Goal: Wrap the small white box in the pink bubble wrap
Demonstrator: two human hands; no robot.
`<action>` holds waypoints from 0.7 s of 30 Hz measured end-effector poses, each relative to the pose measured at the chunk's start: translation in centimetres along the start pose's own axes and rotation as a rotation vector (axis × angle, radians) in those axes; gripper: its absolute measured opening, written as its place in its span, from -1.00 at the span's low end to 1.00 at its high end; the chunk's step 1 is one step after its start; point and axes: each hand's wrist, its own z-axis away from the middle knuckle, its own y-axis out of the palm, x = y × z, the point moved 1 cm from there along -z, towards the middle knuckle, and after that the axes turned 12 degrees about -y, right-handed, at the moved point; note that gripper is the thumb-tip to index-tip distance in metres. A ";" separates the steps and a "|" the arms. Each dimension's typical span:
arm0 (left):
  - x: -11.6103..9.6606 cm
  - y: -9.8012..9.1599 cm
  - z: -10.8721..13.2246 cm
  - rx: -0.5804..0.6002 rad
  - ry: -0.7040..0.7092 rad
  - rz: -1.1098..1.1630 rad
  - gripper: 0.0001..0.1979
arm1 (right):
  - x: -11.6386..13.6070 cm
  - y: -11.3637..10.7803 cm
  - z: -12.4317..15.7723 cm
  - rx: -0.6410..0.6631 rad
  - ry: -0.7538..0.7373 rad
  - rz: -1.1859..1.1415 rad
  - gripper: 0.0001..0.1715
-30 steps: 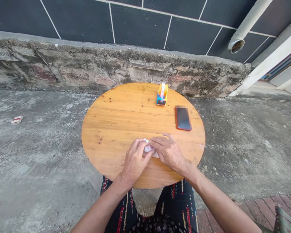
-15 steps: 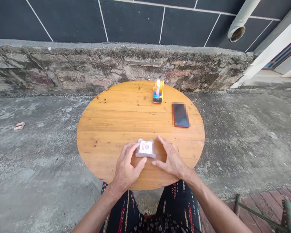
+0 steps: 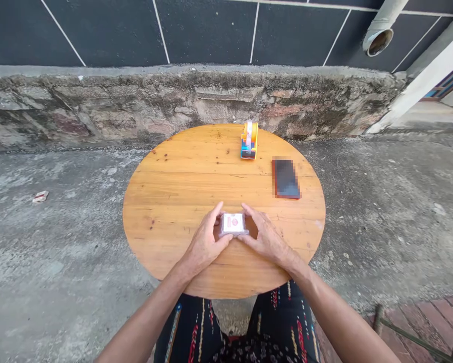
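A small white box (image 3: 233, 222) with red print, wrapped in cloudy clear plastic, is near the front of the round wooden table. My left hand (image 3: 208, 236) grips its left side, thumb along the near edge and fingers around the far left corner. On the opposite side, my right hand (image 3: 265, 236) holds it the same way, with the thumb at the near right corner. Both thumb tips almost meet in front of the box. Parts of the fingers behind the wrapping are hidden.
A yellow and blue tape dispenser (image 3: 249, 141) stands at the back of the table (image 3: 181, 176). Right of it lies a dark, blurred-out flat object with a red edge (image 3: 286, 179). A stone ledge (image 3: 135, 108) runs behind the table. A metal frame (image 3: 411, 335) stands at lower right.
Both hands have closed in on the wrapped box from its two sides, where before they were spread around it. The view has shifted slightly.
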 end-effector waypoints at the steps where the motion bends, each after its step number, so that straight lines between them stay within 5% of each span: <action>1: 0.0 0.1 -0.2 -0.007 0.003 0.004 -0.24 | -0.3 -0.1 -0.2 0.008 0.000 -0.004 -0.13; 10: 0.0 0.5 0.0 -0.062 0.153 -0.100 -0.18 | -0.5 0.0 0.2 0.032 -0.014 0.061 -0.08; 21: 0.6 0.6 -0.2 -0.063 0.102 -0.038 -0.25 | -0.9 0.2 -0.1 0.054 0.044 0.024 -0.22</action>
